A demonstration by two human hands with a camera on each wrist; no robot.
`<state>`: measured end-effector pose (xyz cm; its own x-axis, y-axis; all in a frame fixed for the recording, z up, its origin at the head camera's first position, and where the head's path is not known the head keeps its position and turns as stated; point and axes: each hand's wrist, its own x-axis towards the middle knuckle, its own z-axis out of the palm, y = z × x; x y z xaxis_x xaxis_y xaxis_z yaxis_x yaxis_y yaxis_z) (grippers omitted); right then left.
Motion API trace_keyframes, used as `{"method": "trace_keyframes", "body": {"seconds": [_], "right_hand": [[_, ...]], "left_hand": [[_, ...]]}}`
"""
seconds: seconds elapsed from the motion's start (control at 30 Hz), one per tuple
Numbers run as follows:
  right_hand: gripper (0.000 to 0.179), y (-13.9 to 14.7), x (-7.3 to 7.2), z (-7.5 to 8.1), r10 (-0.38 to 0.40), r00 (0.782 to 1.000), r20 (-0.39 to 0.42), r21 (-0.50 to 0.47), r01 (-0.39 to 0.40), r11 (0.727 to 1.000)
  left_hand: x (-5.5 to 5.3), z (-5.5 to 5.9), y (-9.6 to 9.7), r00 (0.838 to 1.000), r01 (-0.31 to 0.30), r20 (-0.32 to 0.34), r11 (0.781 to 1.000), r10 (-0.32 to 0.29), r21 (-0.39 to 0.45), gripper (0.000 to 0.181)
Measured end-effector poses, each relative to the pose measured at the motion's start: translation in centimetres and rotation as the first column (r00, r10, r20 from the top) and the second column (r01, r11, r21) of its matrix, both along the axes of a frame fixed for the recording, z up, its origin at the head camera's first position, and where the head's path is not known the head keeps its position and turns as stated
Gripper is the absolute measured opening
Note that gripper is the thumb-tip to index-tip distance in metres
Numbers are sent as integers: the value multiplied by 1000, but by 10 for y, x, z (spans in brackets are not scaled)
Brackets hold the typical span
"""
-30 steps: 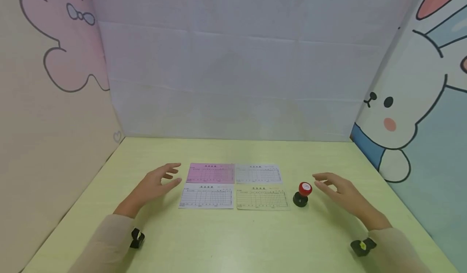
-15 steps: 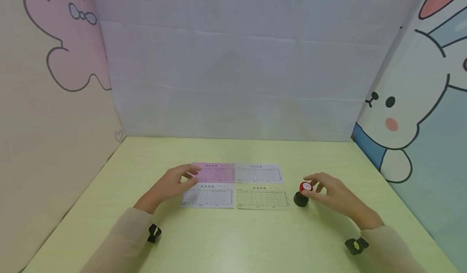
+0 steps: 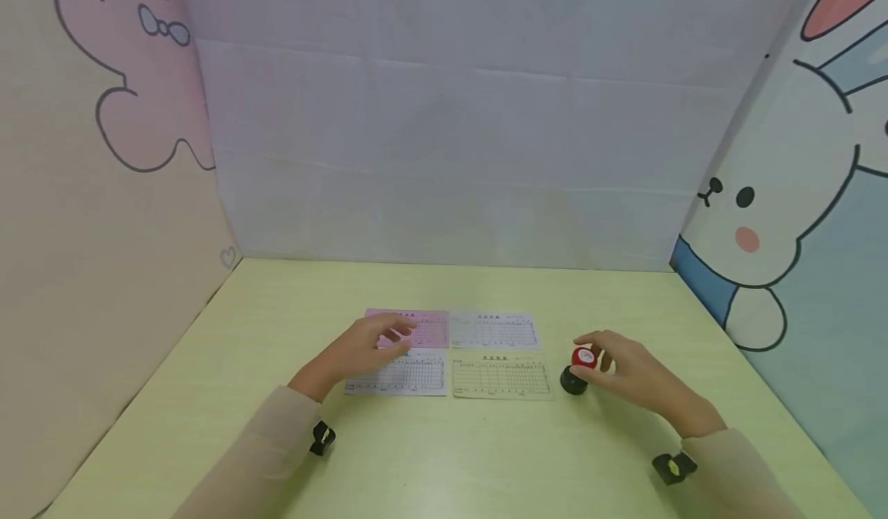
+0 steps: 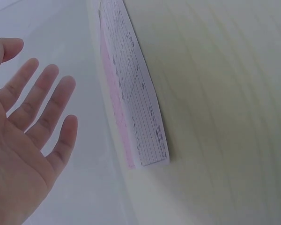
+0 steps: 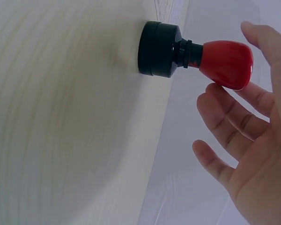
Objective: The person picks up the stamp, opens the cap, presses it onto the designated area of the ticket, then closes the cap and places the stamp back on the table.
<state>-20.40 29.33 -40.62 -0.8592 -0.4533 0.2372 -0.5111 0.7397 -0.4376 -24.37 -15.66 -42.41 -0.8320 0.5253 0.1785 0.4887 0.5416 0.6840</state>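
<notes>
My left hand [image 3: 368, 343] hovers over the left pair of printed slips, fingers relaxed and apart, holding nothing. Under it lie a pink slip [image 3: 433, 326] and a white slip [image 3: 425, 380], each partly covered in the head view. At the right, a stamp with a red knob [image 5: 227, 64] and a black round base [image 5: 160, 49] stands upright on the table. My right hand [image 3: 627, 372] surrounds the knob with loosely bent fingers. In the right wrist view the thumb is apart from the knob, and some fingers lie close against it; contact is hard to tell.
A second white slip [image 3: 494, 331] lies at the back right of the group, with a yellow slip [image 3: 502, 376] in front of it. The pale table [image 3: 444, 457] ends at a white cloth backdrop [image 3: 444, 156]. Cartoon-printed walls flank both sides.
My left hand has moved right, from beside the slips to above the pink and front white ones. My right hand has moved left to the stamp's knob. The slips and stamp stay put.
</notes>
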Motion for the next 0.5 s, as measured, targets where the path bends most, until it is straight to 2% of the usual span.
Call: {"method": "trace_keyframes", "body": {"seconds": [0.2,0.5], "right_hand": [[37,-1,-1,0,5,1000,20,11,-6,1000],[31,-1,-1,6,-1,1000,12,7,1,1000]], "left_hand": [[1,-1,13,998,54,-12,999,-54,-4,36],[2,-2,31,997,81,3,997,-81,0,39]]}}
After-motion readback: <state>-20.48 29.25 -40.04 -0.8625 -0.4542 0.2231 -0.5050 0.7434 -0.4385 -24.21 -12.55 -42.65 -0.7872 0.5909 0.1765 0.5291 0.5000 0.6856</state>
